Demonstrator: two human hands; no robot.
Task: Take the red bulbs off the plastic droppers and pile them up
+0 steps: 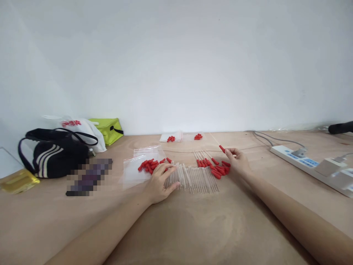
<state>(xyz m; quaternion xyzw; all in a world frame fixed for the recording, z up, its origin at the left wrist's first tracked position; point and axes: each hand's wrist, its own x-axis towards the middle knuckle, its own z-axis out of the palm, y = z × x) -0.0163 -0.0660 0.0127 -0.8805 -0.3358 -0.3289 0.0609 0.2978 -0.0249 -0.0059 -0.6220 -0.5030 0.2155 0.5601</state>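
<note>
In my right hand a glass dropper is pinched by its red rubber bulb, with the thin tube pointing up and to the left. My left hand rests with thumb and fingers apart at the left end of a row of bare glass tubes; whether it presses on them I cannot tell. Behind that row lie several droppers with red bulbs fitted. Loose red bulbs are heaped beside my right hand. More red bulbs lie on a clear zip bag, partly hidden by my left hand.
Two small bags with red bulbs lie near the wall. At left are a black bag, a white plastic bag, a lime-green box bag and a blurred dark flat object. A power strip with cables stands right.
</note>
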